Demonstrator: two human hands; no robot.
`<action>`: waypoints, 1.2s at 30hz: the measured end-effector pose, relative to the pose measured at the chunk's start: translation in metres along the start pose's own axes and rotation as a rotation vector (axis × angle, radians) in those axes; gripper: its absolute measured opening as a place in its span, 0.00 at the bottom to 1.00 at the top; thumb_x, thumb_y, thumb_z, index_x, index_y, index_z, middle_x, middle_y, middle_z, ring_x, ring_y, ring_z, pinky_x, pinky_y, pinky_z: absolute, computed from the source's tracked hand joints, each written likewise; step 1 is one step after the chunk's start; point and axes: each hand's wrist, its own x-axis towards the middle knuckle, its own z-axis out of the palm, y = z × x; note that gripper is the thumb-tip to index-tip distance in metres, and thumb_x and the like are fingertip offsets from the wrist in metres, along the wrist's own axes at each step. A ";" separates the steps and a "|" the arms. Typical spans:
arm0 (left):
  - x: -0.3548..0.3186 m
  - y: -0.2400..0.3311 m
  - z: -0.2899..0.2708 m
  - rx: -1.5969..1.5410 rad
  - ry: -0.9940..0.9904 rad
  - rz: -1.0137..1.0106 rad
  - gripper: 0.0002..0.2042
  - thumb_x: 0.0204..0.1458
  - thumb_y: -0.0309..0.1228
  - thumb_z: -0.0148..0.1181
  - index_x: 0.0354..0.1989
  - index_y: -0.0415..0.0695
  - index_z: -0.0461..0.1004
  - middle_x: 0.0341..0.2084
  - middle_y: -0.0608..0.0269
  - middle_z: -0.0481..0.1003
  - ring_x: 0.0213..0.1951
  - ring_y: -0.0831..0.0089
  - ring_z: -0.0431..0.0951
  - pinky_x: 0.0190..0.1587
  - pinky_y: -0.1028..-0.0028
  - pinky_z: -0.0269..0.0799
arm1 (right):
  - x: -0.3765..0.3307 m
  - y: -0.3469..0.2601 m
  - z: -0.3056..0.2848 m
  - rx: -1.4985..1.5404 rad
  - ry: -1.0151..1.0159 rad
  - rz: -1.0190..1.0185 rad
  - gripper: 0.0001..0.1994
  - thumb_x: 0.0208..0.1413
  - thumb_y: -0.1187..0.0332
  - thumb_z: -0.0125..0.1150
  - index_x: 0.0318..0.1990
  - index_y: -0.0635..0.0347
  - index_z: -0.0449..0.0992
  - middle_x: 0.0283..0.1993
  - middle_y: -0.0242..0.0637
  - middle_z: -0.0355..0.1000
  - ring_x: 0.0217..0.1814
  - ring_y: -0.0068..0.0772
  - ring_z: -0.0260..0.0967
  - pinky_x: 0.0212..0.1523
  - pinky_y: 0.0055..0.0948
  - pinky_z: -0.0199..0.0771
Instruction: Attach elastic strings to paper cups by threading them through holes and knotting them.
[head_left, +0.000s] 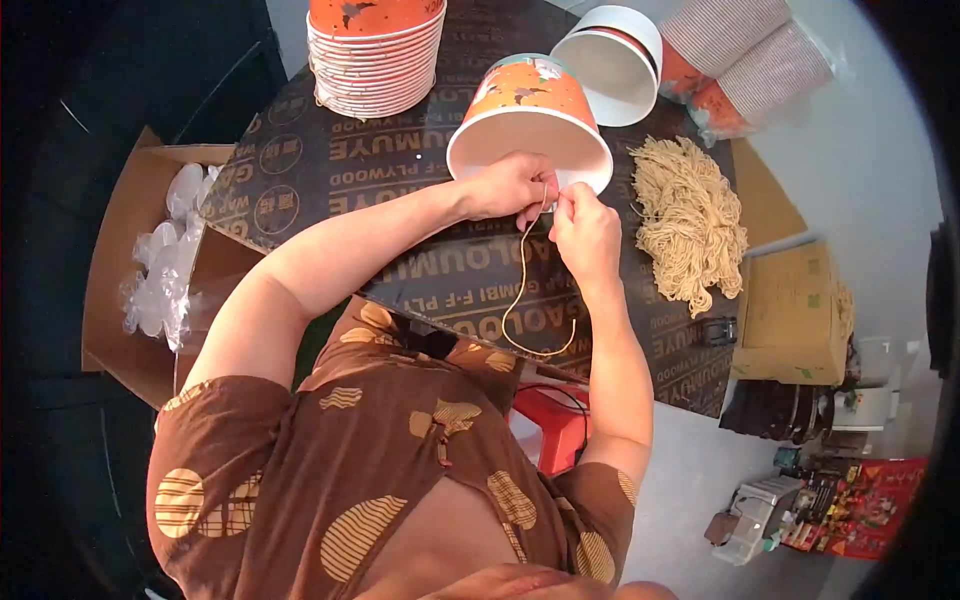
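- We are seeing an orange paper bucket (530,120) lying tipped on the counter (400,150), its white mouth facing the person and its printed wall showing above.
- The left hand (512,187) is reaching across the bucket's mouth, its fingers bent narrow and holding a thin tan cord (523,268) at the near rim.
- The right hand (585,230) is meeting it there, thumb and finger pinching tightly; we are not able to tell what is lying between those fingertips (the fingers are hiding it).
- The cord is hanging from the left fingertips and curving down toward the counter's front edge, its loose end bending up below the right hand.
- A loose heap of tan yarn (690,225) is lying to the right of the right hand, well apart from the bucket.
- Behind the bucket, to its right, we are noting white buckets (608,75) nesting on their side, with plastic-wrapped stacks (755,70) lying beyond them.
- A tall bucket stack (375,70) is standing at the counter's far left.
- An open carton (115,285) is sitting left of the counter, holding clear plastic wrapping (165,265); a second carton (790,315) is standing to the right.
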 end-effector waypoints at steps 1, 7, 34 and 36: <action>0.001 0.001 -0.001 -0.012 0.001 -0.019 0.06 0.58 0.25 0.51 0.31 0.35 0.69 0.19 0.63 0.71 0.19 0.77 0.73 0.20 0.78 0.68 | -0.001 0.003 0.003 0.067 0.010 0.016 0.04 0.52 0.70 0.58 0.30 0.60 0.71 0.20 0.51 0.71 0.25 0.54 0.73 0.25 0.47 0.71; 0.002 0.000 -0.004 -0.149 0.016 -0.081 0.04 0.56 0.23 0.52 0.30 0.34 0.70 0.20 0.61 0.72 0.20 0.76 0.73 0.22 0.78 0.71 | -0.001 0.005 0.001 0.215 -0.004 -0.019 0.05 0.49 0.72 0.60 0.28 0.61 0.69 0.19 0.46 0.71 0.24 0.51 0.73 0.24 0.43 0.70; -0.001 -0.007 0.010 0.641 0.370 0.481 0.04 0.47 0.20 0.57 0.32 0.36 0.72 0.26 0.52 0.75 0.32 0.58 0.77 0.35 0.64 0.73 | -0.003 -0.004 0.022 0.221 0.230 -0.081 0.14 0.51 0.78 0.56 0.47 0.63 0.72 0.38 0.53 0.73 0.40 0.58 0.72 0.40 0.47 0.72; -0.002 -0.007 0.010 0.736 0.368 0.521 0.04 0.47 0.21 0.57 0.32 0.36 0.71 0.27 0.48 0.75 0.33 0.53 0.77 0.35 0.62 0.73 | -0.003 -0.003 0.021 0.215 0.222 -0.085 0.14 0.52 0.77 0.55 0.48 0.63 0.71 0.39 0.54 0.73 0.40 0.58 0.72 0.41 0.47 0.72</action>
